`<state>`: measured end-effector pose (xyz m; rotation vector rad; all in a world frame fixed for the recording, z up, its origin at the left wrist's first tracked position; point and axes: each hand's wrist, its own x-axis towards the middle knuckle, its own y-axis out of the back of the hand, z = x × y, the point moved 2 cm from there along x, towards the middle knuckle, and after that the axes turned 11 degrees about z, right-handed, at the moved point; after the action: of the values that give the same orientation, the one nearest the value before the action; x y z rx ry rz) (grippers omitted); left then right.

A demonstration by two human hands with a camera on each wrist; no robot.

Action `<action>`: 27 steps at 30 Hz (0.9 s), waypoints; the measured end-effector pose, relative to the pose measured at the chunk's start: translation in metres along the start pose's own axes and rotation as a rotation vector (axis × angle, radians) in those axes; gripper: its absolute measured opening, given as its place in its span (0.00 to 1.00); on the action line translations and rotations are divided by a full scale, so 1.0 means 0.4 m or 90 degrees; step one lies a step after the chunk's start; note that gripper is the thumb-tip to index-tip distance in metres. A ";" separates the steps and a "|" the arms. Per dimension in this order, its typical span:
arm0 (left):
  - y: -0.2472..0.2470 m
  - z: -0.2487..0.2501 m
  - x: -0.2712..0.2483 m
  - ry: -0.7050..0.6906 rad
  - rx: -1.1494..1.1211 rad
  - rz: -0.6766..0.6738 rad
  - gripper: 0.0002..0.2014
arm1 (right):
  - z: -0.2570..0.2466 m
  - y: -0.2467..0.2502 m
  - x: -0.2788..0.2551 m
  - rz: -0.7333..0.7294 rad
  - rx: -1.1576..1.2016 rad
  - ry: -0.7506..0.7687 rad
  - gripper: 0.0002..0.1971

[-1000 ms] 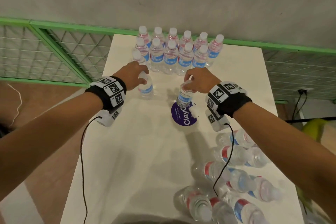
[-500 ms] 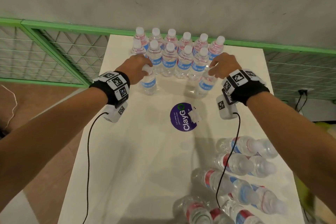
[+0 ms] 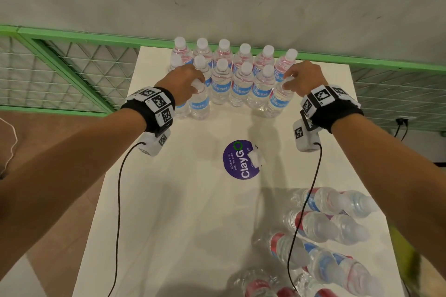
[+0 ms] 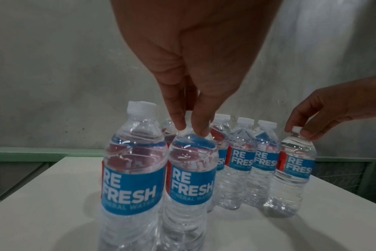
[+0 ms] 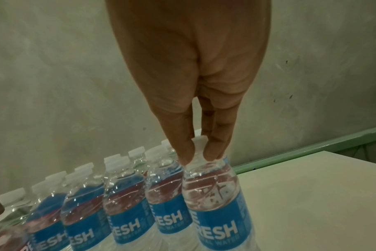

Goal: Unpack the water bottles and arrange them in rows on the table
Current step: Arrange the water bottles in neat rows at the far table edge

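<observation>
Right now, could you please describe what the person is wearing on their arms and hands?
Both forearms are bare, without sleeves or gloves. The left hand and right hand each have a black wristband carrying white square blocks printed with black-and-white coded markers. Under each wrist hangs a white camera box, and a thin black cable trails from each box.

Readable text: bottle labels and 1 table sticker

The upright water bottles (image 4: 131,180) carry blue labels with white lettering "RE FRESH" and, below it in smaller type, "MINERAL WATER", clearest in the left wrist view; in the right wrist view only "ESH" and "RESH" show on the labels of that row (image 5: 221,227). A round purple sticker (image 3: 241,159) on the white table (image 3: 169,212) reads "ClayGO" in large white letters, the O drawn as a green ring, with the small line "Let's keep our pantries clean" beside it; its other small print is too small to read.
</observation>
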<state>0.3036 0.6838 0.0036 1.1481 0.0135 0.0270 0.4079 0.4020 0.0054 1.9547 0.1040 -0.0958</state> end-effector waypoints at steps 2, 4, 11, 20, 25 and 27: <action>0.001 0.000 0.008 0.002 0.007 -0.001 0.17 | -0.003 0.003 0.004 -0.007 -0.002 0.006 0.16; 0.001 0.000 0.014 0.003 0.011 -0.001 0.17 | -0.006 0.007 0.006 -0.007 -0.003 0.011 0.16; 0.001 -0.001 0.019 -0.004 0.019 0.005 0.17 | -0.006 0.015 0.018 0.000 0.000 0.022 0.17; 0.001 -0.002 0.024 -0.002 0.023 0.002 0.17 | -0.009 0.023 0.038 0.007 -0.008 0.025 0.17; -0.001 -0.006 0.021 -0.005 0.010 0.000 0.17 | -0.010 0.024 0.040 0.008 -0.011 0.036 0.18; -0.002 -0.007 0.021 -0.005 0.009 -0.002 0.17 | -0.008 0.026 0.041 0.008 -0.010 0.034 0.18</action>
<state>0.3119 0.6864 0.0016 1.1617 0.0075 0.0198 0.4254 0.4016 0.0143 1.9427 0.1274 -0.0349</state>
